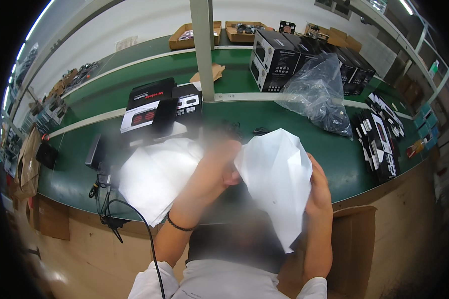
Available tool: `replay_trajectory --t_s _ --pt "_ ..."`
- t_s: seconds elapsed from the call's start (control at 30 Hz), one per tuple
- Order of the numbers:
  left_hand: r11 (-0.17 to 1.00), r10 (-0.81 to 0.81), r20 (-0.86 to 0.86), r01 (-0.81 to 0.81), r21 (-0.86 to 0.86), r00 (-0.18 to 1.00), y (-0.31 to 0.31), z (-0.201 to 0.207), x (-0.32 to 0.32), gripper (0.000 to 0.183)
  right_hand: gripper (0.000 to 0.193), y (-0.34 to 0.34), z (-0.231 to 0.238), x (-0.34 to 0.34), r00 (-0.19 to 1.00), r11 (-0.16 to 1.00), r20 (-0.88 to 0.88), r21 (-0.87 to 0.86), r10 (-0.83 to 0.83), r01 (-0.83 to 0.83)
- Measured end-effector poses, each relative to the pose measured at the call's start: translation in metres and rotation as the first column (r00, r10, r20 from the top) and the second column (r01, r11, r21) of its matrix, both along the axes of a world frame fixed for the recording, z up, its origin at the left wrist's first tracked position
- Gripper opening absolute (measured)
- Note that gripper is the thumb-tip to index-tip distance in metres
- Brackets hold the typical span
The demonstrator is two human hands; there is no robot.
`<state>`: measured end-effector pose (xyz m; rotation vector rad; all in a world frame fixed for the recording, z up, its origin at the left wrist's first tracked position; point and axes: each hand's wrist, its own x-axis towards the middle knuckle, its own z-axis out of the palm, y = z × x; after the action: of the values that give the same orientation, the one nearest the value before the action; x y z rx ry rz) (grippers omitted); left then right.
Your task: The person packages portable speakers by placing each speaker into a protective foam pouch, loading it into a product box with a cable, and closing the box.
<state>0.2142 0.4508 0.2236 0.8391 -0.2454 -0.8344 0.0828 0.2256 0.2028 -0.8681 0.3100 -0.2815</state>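
Observation:
A thin white wrapping sheet (277, 174), creased and folded, hangs between my hands above the front edge of the green bench. My left hand (225, 162) is closed at the sheet's left edge; its fingertips are partly blurred. Around the right edge curls my right hand (320, 187), its fingers partly hidden behind the sheet. A dark patch shows beside the sheet's lower tip, but I cannot make out what it is. Left of my left forearm lies a pile of white sheets (157, 172). Just beyond the held sheet is a small black coiled cable (260, 131).
Black printed boxes (159, 107) lie behind the pile. Stacked boxed goods (274, 60) and a clear plastic bag (322, 94) stand at the back right. Flat cartons (379, 139) lie right. A dark device (94, 151) and cables (105, 199) sit left; a shelf post (202, 50) rises behind.

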Motion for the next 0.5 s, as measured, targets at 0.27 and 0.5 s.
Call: replay_trajectory --t_s 0.27,0.5 --pt "0.979 -0.126 0.164 0.096 0.182 0.978 0.014 0.005 -0.006 0.029 0.031 0.006 0.013 -0.008 0.997 0.997 0.070 -0.064 0.045 -0.041" --pt "0.966 -0.091 0.296 0.012 0.258 0.951 0.006 -0.018 -0.003 0.018 0.026 0.001 -0.005 0.000 1.000 0.990 0.024 -0.144 0.000 0.003"
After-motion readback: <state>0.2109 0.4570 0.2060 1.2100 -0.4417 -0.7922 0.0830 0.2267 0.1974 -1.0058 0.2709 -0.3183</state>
